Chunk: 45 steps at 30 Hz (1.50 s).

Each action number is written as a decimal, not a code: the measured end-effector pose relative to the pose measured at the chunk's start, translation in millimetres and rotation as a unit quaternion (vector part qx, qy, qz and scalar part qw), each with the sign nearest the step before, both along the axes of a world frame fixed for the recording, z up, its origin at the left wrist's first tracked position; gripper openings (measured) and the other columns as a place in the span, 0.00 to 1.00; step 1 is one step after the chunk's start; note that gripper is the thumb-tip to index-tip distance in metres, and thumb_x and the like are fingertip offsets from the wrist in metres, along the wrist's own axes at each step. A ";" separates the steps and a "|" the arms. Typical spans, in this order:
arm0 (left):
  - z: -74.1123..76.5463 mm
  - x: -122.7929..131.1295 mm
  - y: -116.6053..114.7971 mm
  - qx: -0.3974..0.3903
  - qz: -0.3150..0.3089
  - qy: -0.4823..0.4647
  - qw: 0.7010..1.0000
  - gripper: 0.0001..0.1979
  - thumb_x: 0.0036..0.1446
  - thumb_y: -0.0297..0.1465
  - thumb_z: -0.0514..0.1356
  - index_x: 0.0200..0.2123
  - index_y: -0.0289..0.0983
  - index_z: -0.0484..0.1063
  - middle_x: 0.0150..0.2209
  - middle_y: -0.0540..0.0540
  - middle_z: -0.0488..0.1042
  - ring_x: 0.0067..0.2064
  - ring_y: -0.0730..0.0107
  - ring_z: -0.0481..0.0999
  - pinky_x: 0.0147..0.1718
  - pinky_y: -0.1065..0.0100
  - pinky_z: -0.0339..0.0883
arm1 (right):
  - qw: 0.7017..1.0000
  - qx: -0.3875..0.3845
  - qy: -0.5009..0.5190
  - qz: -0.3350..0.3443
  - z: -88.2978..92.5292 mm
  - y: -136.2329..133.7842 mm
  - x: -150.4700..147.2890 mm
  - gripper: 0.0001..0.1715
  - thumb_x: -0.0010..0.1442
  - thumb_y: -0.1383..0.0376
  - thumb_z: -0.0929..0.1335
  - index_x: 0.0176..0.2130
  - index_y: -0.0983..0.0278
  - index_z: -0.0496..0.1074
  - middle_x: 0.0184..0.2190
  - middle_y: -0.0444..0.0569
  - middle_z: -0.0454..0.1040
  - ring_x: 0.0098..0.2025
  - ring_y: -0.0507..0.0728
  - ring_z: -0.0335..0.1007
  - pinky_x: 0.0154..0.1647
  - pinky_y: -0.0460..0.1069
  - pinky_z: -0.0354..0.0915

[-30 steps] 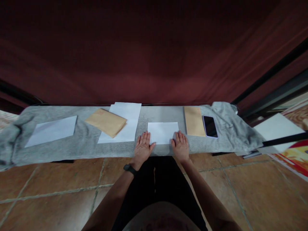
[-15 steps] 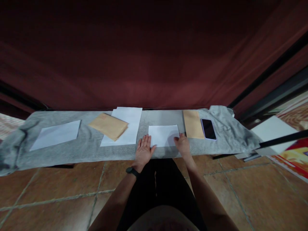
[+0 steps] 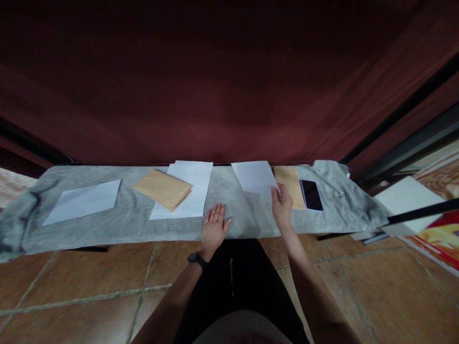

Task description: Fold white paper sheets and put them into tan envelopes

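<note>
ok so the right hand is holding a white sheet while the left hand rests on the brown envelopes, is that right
Not quite: in the head view the left hand lies flat on the grey cloth, apart from the brown envelopes. The right hand is holding a white sheet.

left hand point(image 3: 214, 230): palm down, fingers point(image 3: 216, 213) toward 12 o'clock | right hand point(image 3: 282, 206): curled, pinching | left forearm point(image 3: 181, 290): toward 1 o'clock | right forearm point(image 3: 307, 274): toward 11 o'clock
</note>
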State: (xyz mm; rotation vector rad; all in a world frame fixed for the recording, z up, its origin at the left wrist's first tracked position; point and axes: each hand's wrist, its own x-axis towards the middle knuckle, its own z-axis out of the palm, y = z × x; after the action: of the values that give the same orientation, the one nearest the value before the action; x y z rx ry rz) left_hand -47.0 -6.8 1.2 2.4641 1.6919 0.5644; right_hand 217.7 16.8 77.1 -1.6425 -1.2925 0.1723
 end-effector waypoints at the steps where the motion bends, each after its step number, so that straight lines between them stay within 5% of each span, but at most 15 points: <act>1: -0.8 -0.9 0.9 -0.006 -0.002 -0.030 1.000 0.30 0.72 0.43 0.44 0.69 0.33 0.59 0.68 0.36 0.64 0.71 0.54 0.59 0.71 0.48 0.48 | 0.999 0.025 -0.025 0.021 5.5 -2.5 -2.1 0.21 0.72 0.55 0.60 0.50 0.64 0.74 0.43 0.55 0.81 0.46 0.61 0.77 0.48 0.54 0.72; 5: -5.0 -8.3 6.5 -0.046 0.026 -0.219 0.974 0.28 0.73 0.43 0.44 0.65 0.36 0.66 0.65 0.38 0.69 0.67 0.57 0.66 0.69 0.50 0.55 | 0.974 0.061 -0.133 0.171 -1.1 -23.2 -18.0 0.18 0.72 0.64 0.60 0.54 0.60 0.74 0.50 0.52 0.79 0.52 0.59 0.76 0.57 0.56 0.71; 9: 0.2 -14.5 10.4 -0.096 0.083 -0.402 0.907 0.26 0.71 0.45 0.47 0.63 0.39 0.69 0.64 0.41 0.71 0.65 0.58 0.69 0.67 0.52 0.59 | 0.945 0.015 -0.206 0.255 -41.9 -51.9 -30.7 0.19 0.71 0.70 0.61 0.54 0.60 0.74 0.53 0.51 0.79 0.55 0.58 0.75 0.61 0.57 0.70; 11: 9.0 -12.9 12.5 -0.108 0.063 -0.423 0.897 0.25 0.71 0.46 0.49 0.63 0.40 0.69 0.65 0.42 0.70 0.67 0.58 0.67 0.68 0.52 0.56 | 0.931 0.003 -0.228 0.284 -62.4 -64.8 -31.6 0.18 0.69 0.71 0.62 0.52 0.60 0.76 0.52 0.51 0.79 0.55 0.59 0.75 0.62 0.58 0.71; 16: 32.8 15.3 25.0 -0.181 -0.145 -0.296 0.927 0.26 0.72 0.45 0.45 0.64 0.41 0.68 0.67 0.44 0.66 0.70 0.63 0.62 0.70 0.55 0.51 | 0.924 -0.026 -0.228 0.307 -87.5 -82.5 -25.9 0.22 0.67 0.73 0.62 0.55 0.59 0.75 0.55 0.51 0.78 0.59 0.59 0.73 0.66 0.60 0.68; 20: 29.8 53.3 36.3 -0.216 -0.284 -0.103 0.928 0.28 0.73 0.44 0.43 0.68 0.41 0.61 0.71 0.45 0.59 0.73 0.66 0.53 0.72 0.56 0.43 | 0.927 -0.041 -0.246 0.281 -90.1 -83.3 -25.0 0.25 0.65 0.74 0.63 0.58 0.62 0.73 0.57 0.55 0.76 0.61 0.61 0.71 0.68 0.62 0.65; 26: 6.5 68.9 57.3 -0.150 -0.245 0.010 0.958 0.29 0.73 0.43 0.43 0.71 0.40 0.55 0.73 0.45 0.53 0.75 0.63 0.46 0.72 0.53 0.38 | 0.916 -0.048 -0.261 0.301 -91.5 -82.0 -21.1 0.26 0.67 0.74 0.62 0.61 0.62 0.71 0.60 0.54 0.74 0.63 0.60 0.70 0.70 0.62 0.62; 32: -2.7 31.6 66.3 -0.126 -0.138 -0.002 0.982 0.30 0.72 0.43 0.44 0.72 0.38 0.55 0.73 0.43 0.52 0.75 0.60 0.48 0.72 0.53 0.39 | 0.929 -0.056 -0.220 0.292 -95.9 -84.3 -15.8 0.29 0.65 0.74 0.64 0.63 0.61 0.69 0.64 0.53 0.71 0.66 0.60 0.65 0.71 0.64 0.58; 36: -1.6 7.7 61.3 -0.157 -0.103 -0.107 0.976 0.29 0.70 0.45 0.46 0.68 0.38 0.63 0.72 0.43 0.57 0.73 0.58 0.52 0.73 0.52 0.40 | 0.941 -0.054 -0.167 0.290 -91.0 -81.9 -14.9 0.28 0.66 0.73 0.62 0.62 0.59 0.71 0.61 0.50 0.74 0.63 0.59 0.70 0.69 0.62 0.62; 39: 2.7 -5.3 57.5 -0.214 -0.072 -0.278 0.934 0.29 0.70 0.48 0.46 0.63 0.40 0.70 0.68 0.45 0.66 0.71 0.59 0.60 0.72 0.53 0.45 | 0.958 -0.055 -0.086 0.268 -75.7 -77.9 -15.3 0.26 0.68 0.69 0.61 0.61 0.56 0.73 0.57 0.49 0.78 0.59 0.59 0.74 0.64 0.59 0.69; 45: 8.8 -12.2 51.3 -0.256 0.040 -0.591 0.764 0.30 0.64 0.49 0.58 0.64 0.41 0.69 0.67 0.42 0.66 0.69 0.54 0.63 0.70 0.50 0.51 | 0.976 -0.033 0.168 0.131 -16.0 -63.0 -25.4 0.19 0.68 0.54 0.65 0.49 0.59 0.80 0.45 0.49 0.83 0.46 0.60 0.79 0.50 0.54 0.75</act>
State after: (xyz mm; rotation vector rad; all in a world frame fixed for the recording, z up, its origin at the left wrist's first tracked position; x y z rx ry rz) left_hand -59.1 44.4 9.9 1.1128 1.1153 1.1276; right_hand 192.3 -46.2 61.1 -1.4169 -1.2435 0.6331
